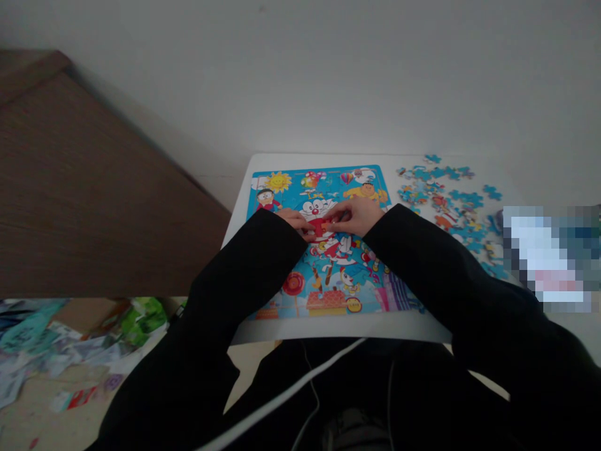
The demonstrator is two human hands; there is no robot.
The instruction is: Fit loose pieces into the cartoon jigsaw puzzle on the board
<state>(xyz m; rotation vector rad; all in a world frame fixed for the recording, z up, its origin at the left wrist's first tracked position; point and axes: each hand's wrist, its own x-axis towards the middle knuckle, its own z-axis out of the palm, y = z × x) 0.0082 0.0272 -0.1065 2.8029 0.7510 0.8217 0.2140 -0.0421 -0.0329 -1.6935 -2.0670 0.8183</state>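
Note:
A colourful cartoon jigsaw puzzle (293,250) with a blue border lies on the white table, much of its picture put together. Over its middle, at the red mouth of the white-faced cartoon cat, both hands meet. My right hand (359,216) has thumb and fingers pinched round a small orange-red puzzle piece (326,226), held at the puzzle's surface. From the other side, my left hand (298,222) rests its stretched fingers on the picture beside that piece. My left sleeve and fingers hide part of the puzzle.
Loose puzzle pieces (462,200) lie scattered on the table (338,329) to the right. At the right edge is a blurred-out object (547,257). A brown wooden panel (107,188) stands on the left, with bags and papers on the floor below. A white cable (291,391) crosses my lap.

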